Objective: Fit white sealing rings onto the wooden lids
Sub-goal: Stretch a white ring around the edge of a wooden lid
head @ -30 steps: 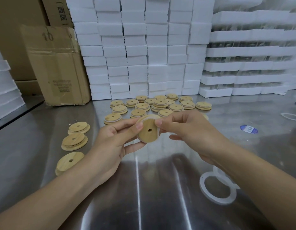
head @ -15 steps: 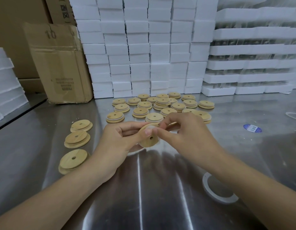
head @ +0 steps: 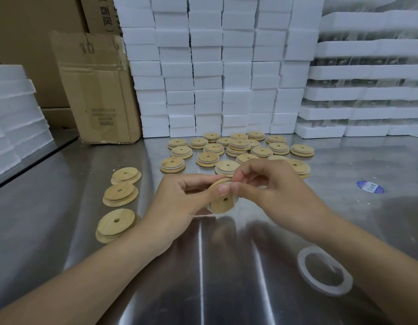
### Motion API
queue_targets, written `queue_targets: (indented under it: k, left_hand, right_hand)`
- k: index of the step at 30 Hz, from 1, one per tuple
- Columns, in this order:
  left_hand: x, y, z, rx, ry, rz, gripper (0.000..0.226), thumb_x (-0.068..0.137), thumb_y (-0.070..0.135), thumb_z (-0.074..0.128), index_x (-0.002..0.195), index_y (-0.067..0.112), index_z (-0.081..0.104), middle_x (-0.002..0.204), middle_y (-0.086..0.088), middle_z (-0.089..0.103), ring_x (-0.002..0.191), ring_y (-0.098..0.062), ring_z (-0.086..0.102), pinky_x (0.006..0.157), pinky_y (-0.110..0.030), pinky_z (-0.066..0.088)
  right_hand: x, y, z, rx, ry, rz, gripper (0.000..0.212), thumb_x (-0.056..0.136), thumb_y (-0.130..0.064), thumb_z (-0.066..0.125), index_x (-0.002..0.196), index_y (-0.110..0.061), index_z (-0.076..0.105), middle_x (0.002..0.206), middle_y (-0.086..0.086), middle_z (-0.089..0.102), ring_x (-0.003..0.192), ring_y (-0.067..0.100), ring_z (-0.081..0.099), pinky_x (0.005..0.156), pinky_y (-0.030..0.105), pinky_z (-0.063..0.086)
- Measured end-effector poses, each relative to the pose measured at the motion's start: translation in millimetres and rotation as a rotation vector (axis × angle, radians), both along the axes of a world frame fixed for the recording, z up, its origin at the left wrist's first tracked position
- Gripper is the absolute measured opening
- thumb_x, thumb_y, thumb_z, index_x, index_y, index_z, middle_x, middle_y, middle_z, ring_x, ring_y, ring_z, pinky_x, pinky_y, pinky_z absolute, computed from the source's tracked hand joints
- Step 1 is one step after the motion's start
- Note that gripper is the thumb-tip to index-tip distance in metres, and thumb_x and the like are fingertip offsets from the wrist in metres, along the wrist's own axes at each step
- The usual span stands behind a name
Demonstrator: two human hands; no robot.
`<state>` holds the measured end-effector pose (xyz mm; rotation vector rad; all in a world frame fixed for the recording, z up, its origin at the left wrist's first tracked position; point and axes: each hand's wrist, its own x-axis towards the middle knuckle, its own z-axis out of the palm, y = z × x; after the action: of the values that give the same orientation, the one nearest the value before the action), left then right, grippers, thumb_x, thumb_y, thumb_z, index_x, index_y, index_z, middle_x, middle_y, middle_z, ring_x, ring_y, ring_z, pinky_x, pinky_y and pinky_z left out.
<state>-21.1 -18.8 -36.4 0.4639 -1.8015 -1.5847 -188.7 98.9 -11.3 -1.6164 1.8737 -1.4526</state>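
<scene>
Pinched between left hand point(head: 177, 200) and right hand point(head: 276, 193), one lid point(head: 223, 201) stands tilted on edge at frame centre, just above the table point(head: 62, 207). Left thumb presses its top rim; right fingertips pinch the ring point(head: 237, 202) against that rim. How far the ring is seated, cannot tell. Spare ring point(head: 304, 273) lies flat lower right. Three bare lids point(head: 120, 193) sit at left; ringed lids point(head: 238, 145) cluster upper centre before foam blocks point(head: 215, 66).

Over the shiny steel bench point(head: 62, 231), the left hand point(head: 177, 202) and right hand point(head: 271, 191) pinch one round wooden lid point(head: 223, 200) with a centre hole, a thin white sealing ring point(head: 236, 202) at its edge. A loose white ring point(head: 325, 270) lies near the right forearm.
</scene>
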Motion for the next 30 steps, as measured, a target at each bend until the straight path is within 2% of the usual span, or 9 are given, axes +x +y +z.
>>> queue_targets:
  k: [2, 5, 8, 10, 13, 19, 22, 27, 30]
  left_hand:
    - [0, 0, 0, 0.048, 0.007, -0.023, 0.025, 0.089, 0.025, 0.083, 0.114, 0.022, 0.084, 0.108, -0.005, 0.083, 0.102, -0.017, 0.08, 0.078, -0.026, 0.063]
    - [-2, -2, -1, 0.145, 0.033, -0.022, 0.026, 0.089, 0.025, 0.082, 0.114, 0.021, 0.084, 0.112, -0.007, 0.082, 0.109, -0.02, 0.078, 0.085, -0.034, 0.065]
    - [-5, -1, -4, 0.23, 0.06, -0.018, 0.036, 0.086, 0.028, 0.082, 0.12, 0.015, 0.081, 0.119, -0.008, 0.08, 0.115, -0.022, 0.075, 0.092, -0.044, 0.064]
    - [-7, 1, -4, 0.25, 0.085, 0.0, 0.041, 0.083, 0.029, 0.083, 0.121, 0.013, 0.08, 0.119, -0.008, 0.08, 0.115, -0.023, 0.076, 0.092, -0.045, 0.064]
    - [-9, 4, -4, 0.22, 0.122, 0.059, 0.036, 0.084, 0.023, 0.084, 0.118, 0.013, 0.081, 0.111, -0.009, 0.082, 0.105, -0.021, 0.079, 0.088, -0.039, 0.065]
    - [-8, 6, -5, 0.145, 0.135, 0.094, 0.032, 0.081, 0.023, 0.085, 0.112, 0.015, 0.084, 0.106, -0.009, 0.083, 0.098, -0.019, 0.08, 0.08, -0.033, 0.065]
    - [-9, 6, -4, 0.141, 0.149, 0.102, 0.031, 0.079, 0.025, 0.085, 0.109, 0.017, 0.085, 0.104, -0.01, 0.083, 0.096, -0.019, 0.08, 0.08, -0.033, 0.065]
    - [-7, 3, -4, 0.213, 0.15, 0.039, 0.035, 0.08, 0.025, 0.084, 0.113, 0.013, 0.083, 0.112, -0.012, 0.081, 0.103, -0.022, 0.079, 0.083, -0.039, 0.065]
    - [-6, 1, -3, 0.266, 0.133, -0.006, 0.04, 0.078, 0.029, 0.085, 0.115, 0.014, 0.083, 0.118, -0.013, 0.079, 0.112, -0.026, 0.076, 0.088, -0.044, 0.065]
  right_hand:
    - [0, 1, 2, -0.006, -0.116, 0.032, 0.009, 0.093, -0.009, 0.077, 0.085, -0.012, 0.075, 0.082, 0.011, 0.076, 0.079, 0.036, 0.07, 0.082, 0.052, 0.057]
    - [3, 1, 3, -0.026, -0.249, 0.057, 0.007, 0.094, -0.002, 0.074, 0.088, -0.005, 0.074, 0.081, 0.014, 0.073, 0.075, 0.021, 0.07, 0.081, 0.038, 0.062]
    - [4, 0, 4, -0.049, -0.301, 0.062, 0.005, 0.094, 0.0, 0.072, 0.089, -0.001, 0.072, 0.079, 0.016, 0.07, 0.073, 0.02, 0.07, 0.077, 0.035, 0.066]
    - [5, 0, 5, -0.059, -0.28, 0.044, 0.009, 0.095, 0.0, 0.072, 0.087, -0.004, 0.072, 0.074, 0.013, 0.069, 0.069, 0.017, 0.07, 0.07, 0.031, 0.065]
    - [7, 2, 5, -0.047, -0.255, -0.008, 0.012, 0.096, -0.004, 0.072, 0.086, -0.01, 0.072, 0.075, 0.006, 0.07, 0.066, 0.021, 0.076, 0.06, 0.032, 0.062]
    - [8, 6, 4, 0.008, 0.109, -0.137, 0.017, 0.1, -0.024, 0.069, 0.087, -0.034, 0.063, 0.082, -0.01, 0.072, 0.051, 0.013, 0.072, 0.054, 0.023, 0.046]
    - [12, 7, 1, 0.018, 0.251, -0.15, 0.017, 0.104, -0.028, 0.061, 0.092, -0.038, 0.055, 0.081, -0.016, 0.073, 0.044, 0.011, 0.067, 0.053, 0.027, 0.046]
    - [8, 7, 8, 0.017, 0.037, -0.015, 0.019, 0.104, -0.022, 0.063, 0.088, -0.03, 0.058, 0.075, -0.003, 0.075, 0.042, 0.018, 0.062, 0.049, 0.027, 0.045]
    - [6, 5, 7, -0.024, 0.081, -0.037, 0.016, 0.1, -0.023, 0.068, 0.087, -0.03, 0.062, 0.069, -0.005, 0.071, 0.05, 0.014, 0.056, 0.055, 0.025, 0.043]
